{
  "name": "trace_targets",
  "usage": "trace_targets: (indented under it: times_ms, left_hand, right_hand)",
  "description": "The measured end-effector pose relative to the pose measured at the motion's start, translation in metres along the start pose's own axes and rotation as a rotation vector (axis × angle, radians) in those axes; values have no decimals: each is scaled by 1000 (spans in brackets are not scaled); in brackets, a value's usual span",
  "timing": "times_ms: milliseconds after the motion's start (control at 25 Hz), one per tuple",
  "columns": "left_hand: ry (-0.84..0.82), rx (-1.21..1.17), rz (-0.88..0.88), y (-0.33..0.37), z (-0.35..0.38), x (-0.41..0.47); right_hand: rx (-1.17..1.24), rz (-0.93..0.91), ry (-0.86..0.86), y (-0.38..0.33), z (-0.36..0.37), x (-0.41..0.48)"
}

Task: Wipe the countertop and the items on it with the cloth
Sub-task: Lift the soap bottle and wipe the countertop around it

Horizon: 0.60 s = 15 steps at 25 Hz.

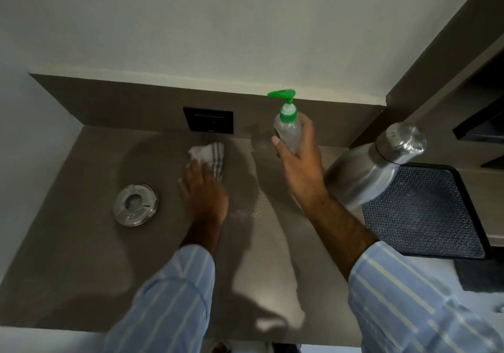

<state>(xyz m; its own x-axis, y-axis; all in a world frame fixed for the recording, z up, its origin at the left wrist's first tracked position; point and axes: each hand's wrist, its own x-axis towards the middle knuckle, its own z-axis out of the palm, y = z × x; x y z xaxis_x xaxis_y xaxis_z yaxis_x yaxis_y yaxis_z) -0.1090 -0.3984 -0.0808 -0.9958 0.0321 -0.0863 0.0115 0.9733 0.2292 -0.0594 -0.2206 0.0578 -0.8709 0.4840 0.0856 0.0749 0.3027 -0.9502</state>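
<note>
Striped pale-blue sleeves (169,295) are filling the bottom of the view, at about six o'clock, with both forearms reaching out from them. From the task's thing outward: the crumpled white cloth with grey stripes (211,156) is lying on the grey-brown stone counter (81,257) just left of centre, near the back edge at about twelve o'clock from the wrist. The left hand (203,191) is pressing flat on the cloth, its grip spread, fingers (191,165) covering the near half of it. At two o'clock from the cloth, the right hand (298,159) is holding the clear plastic pump bottle with a green nozzle (286,126) off the counter, its grip wrapped tight around the body. A faint wet sheen and white specks (245,213) are lying between the two arms. At eight o'clock from the cloth sits a round clear glass ashtray (135,205); at four o'clock, a brushed steel flask (373,167) is standing on a black patterned tray (425,216).

To wipe well, I judge the palm should be bearing down evenly, sweeping overlapping strokes through the specks while the bottle is clear.

No label or writing is legible anywhere.
</note>
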Motion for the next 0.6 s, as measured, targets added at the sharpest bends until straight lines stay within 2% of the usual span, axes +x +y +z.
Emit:
trace_targets:
  times_ms: [40, 120, 200, 240, 280, 400, 440, 520, 600]
  left_hand:
    - [-35, 12, 102, 17, 5, 15]
    - [-71, 75, 464, 47, 25, 9]
    - [-83, 146, 785, 33, 34, -25]
    - [-54, 148, 838, 10, 31, -35]
    - [-34, 148, 812, -11, 25, -38]
    - [29, 125, 474, -31, 3, -39]
    - [4, 95, 468, -22, 3, -47]
    - [-49, 56, 716, -7, 13, -82]
    - [-93, 55, 947, -28, 18, -128]
  right_hand:
    - [15, 9, 10, 3, -1, 1]
    - [25, 38, 6, 7, 0, 3]
    - [22, 80, -25, 9, 0, 0]
    - [17, 96, -34, 10, 0, -4]
    - [7, 106, -43, 11, 0, -7]
    - [-7, 129, -92, 14, 6, -19]
    - [5, 135, -104, 16, 9, -23]
    - [9, 147, -106, 20, 14, -30]
    - [2, 168, -113, 24, 19, -39]
